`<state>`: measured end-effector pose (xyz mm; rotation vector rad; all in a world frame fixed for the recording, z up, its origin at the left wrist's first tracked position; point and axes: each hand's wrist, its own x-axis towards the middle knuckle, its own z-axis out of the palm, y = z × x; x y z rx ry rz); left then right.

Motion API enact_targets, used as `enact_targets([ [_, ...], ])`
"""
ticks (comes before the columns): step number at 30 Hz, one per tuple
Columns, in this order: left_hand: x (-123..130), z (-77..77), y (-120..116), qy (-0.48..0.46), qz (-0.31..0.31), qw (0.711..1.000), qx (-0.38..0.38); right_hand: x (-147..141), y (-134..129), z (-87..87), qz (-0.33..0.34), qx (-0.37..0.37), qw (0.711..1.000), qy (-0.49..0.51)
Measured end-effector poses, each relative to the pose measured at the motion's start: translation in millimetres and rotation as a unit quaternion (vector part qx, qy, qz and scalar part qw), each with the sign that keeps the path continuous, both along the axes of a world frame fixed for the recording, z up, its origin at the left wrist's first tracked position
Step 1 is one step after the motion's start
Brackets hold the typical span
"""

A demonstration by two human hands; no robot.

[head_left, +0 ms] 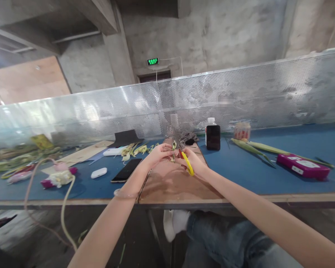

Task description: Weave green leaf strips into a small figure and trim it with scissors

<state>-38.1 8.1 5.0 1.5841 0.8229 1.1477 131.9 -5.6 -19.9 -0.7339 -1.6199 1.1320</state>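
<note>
Above the brown board (167, 188), both of my hands are close together. My right hand (195, 160) is closed on a pair of scissors (187, 163) with yellow handles, their blades pointing up and away from me. Between the fingertips of my left hand (158, 155) is a small greenish plant piece (174, 145), right beside the blades. Its exact shape is too small to make out. Just beyond my hands lies a tangle of grey cord (188, 137). Yellow-green plant scraps (141, 149) lie to the left of my left hand.
A black phone (127, 170) and a white earbud case (99, 172) lie left on the blue tabletop (240, 171). A bottle behind a dark device (213, 137), a jar (242, 131), long green leaves (252, 150) and a magenta box (303, 166) are right. A perforated metal panel (114, 111) stands behind.
</note>
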Motion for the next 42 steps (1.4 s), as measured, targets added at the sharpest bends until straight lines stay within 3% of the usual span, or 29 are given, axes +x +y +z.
enact_targets([
  [42, 0.4, -1.6, 1.4, 0.026, 0.016, 0.999, 0.013, -0.9, -1.6, 2.4, -0.029, 0.000, 0.999, 0.022],
])
